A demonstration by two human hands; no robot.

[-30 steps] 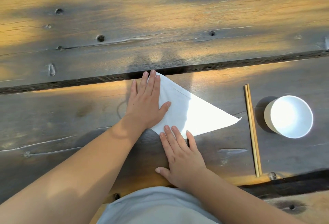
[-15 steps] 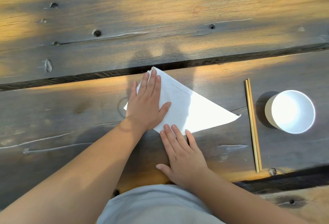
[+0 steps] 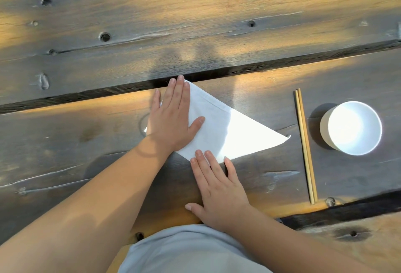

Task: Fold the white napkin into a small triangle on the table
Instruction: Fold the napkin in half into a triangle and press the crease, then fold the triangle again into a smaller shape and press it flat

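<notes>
The white napkin (image 3: 227, 129) lies flat on the wooden table (image 3: 217, 12), folded into a triangle whose long tip points right. My left hand (image 3: 173, 118) presses flat on the napkin's left part, fingers straight and reaching its far corner. My right hand (image 3: 217, 183) lies flat on the table at the near side, its fingertips touching the napkin's near corner. The left edge of the napkin is hidden under my left hand.
A pair of wooden chopsticks (image 3: 304, 144) lies to the right of the napkin's tip. A white bowl (image 3: 352, 128) stands further right. A dark gap (image 3: 86, 95) between planks runs just beyond the napkin. A second gap (image 3: 347, 212) is near the front edge.
My left hand has slid a little to the left along the napkin, and a sliver of napkin now shows at its left. My right hand has stayed in place.
</notes>
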